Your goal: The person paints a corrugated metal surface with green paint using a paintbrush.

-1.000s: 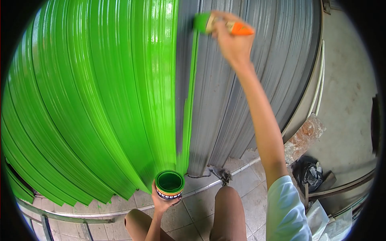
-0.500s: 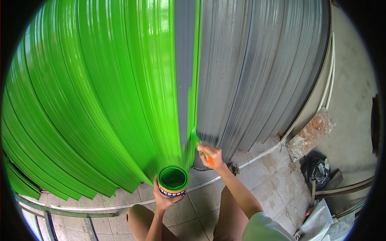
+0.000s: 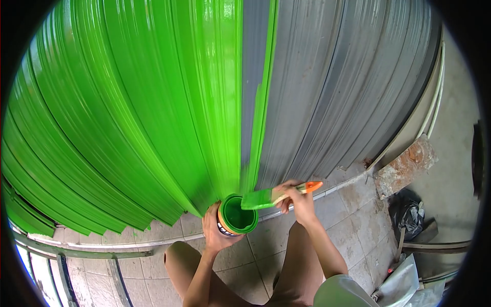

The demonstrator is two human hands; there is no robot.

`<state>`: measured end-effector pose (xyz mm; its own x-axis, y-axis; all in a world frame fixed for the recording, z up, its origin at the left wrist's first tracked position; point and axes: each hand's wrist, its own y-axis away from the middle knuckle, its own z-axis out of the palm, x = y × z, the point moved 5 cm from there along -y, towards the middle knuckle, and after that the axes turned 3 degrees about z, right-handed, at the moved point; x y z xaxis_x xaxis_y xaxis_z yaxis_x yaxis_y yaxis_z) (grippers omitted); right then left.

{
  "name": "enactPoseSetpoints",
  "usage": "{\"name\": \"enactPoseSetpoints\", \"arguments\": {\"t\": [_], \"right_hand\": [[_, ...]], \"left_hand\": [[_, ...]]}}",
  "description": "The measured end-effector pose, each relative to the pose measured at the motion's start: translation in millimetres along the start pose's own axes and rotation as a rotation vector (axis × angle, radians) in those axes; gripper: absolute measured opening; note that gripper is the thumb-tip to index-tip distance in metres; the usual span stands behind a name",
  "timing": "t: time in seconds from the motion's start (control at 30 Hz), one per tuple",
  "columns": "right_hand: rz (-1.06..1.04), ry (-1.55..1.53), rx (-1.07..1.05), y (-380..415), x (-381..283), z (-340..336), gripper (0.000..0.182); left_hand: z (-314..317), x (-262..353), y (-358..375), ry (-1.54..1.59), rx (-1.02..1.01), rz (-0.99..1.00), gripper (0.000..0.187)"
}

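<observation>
My left hand is wrapped round a paint can, tilted a little, its inside coated green and its label orange, black and white. In my right hand is a paintbrush with an orange-tipped handle. The brush's green-coated bristles point left and overlap the can's right rim in this view. Just beyond the can rises a ribbed metal shutter. Glossy green covers its left part; a narrow green strip runs down between the bare grey band and the grey right part.
Grey floor tiles spread below the shutter. A low metal rail stands at lower left. On the right are a stained slab, a black plastic bag and pale sheeting.
My right hand has drawn the paintbrush off the shutter and brought it to the can's rim, turning the handle to the right. The camera's view has shifted a little; the can tilts more.
</observation>
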<state>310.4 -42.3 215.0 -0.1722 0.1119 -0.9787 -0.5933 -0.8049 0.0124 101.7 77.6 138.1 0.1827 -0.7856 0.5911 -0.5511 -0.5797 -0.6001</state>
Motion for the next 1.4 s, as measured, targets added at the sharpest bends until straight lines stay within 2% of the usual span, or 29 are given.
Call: {"name": "enactPoseSetpoints", "arguments": {"t": [0.13, 0.27, 0.3, 0.4, 0.43, 0.53, 1.03, 1.33, 1.4], "right_hand": [[-0.012, 0.316, -0.061, 11.0, 5.8, 28.3, 0.025], [-0.259, 0.6, -0.08, 8.6, 12.7, 46.8, 0.036], [-0.386, 0.718, -0.065, 6.6, 16.1, 52.1, 0.042], [-0.461, 0.769, -0.132, 9.0, 16.2, 65.1, 0.042], [-0.558, 0.915, -0.128, 8.1, 20.5, 67.1, 0.043], [-0.524, 0.819, -0.137, 9.4, 18.5, 72.1, 0.043], [-0.569, 0.922, -0.179, 9.9, 35.2, 63.4, 0.038], [-0.524, 0.895, -0.188, 9.1, 43.7, 56.9, 0.035], [-0.444, 0.897, -0.2, 7.8, 36.4, 55.5, 0.03]], "left_hand": [[2.8, 5.9, 0.6, -0.119, 0.08, 0.255, 0.096], [5.4, 7.3, 5.1, -0.14, 0.079, 0.285, 0.091], [6.3, 7.0, 6.0, -0.14, 0.084, 0.294, 0.09], [8.0, 5.0, 8.7, -0.141, 0.096, 0.315, 0.088], [8.4, 4.4, 9.8, -0.141, 0.098, 0.32, 0.088], [7.9, 4.8, 11.3, -0.149, 0.09, 0.321, 0.088], [7.9, 8.0, 8.4, -0.129, 0.1, 0.314, 0.089], [8.7, 6.6, 7.0, -0.115, 0.122, 0.309, 0.089], [8.2, 7.4, 6.2, -0.121, 0.12, 0.306, 0.09]]}}
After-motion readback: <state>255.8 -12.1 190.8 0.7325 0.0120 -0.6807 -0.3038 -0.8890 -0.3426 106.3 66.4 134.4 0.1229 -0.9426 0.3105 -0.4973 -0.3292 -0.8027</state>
